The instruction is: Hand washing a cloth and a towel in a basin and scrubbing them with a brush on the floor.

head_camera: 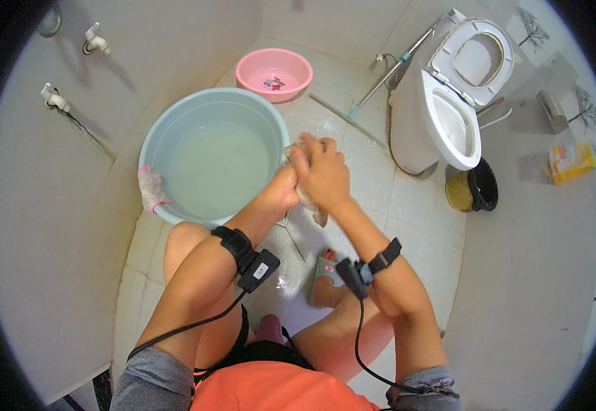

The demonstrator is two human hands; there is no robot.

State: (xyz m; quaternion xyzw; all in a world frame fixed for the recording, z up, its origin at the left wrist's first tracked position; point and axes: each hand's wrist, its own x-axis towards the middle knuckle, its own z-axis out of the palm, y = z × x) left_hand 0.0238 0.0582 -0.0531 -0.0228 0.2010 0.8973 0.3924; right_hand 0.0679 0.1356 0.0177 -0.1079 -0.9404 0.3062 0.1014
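My left hand [282, 185] and my right hand [324, 174] are pressed together just right of a large light-blue plastic basin [149, 128]. Between them is a wet, crumpled light-coloured cloth [305, 198], whose brownish end hangs below my right palm. Both hands grip it, though much of the cloth is hidden by my fingers. Cloudy water [215, 164] stands in the basin. Over its lower left rim hangs a pale fabric piece with pink edging [151, 189], perhaps a sock or glove.
A pink basin [274, 97] stands behind the blue one. To the right are a floor squeegee [380, 85], a toilet [413, 123] with raised seat and a lined wastebasket [459, 192]. Taps [56, 98] project from the left wall. The tiled floor [364, 174] looks wet.
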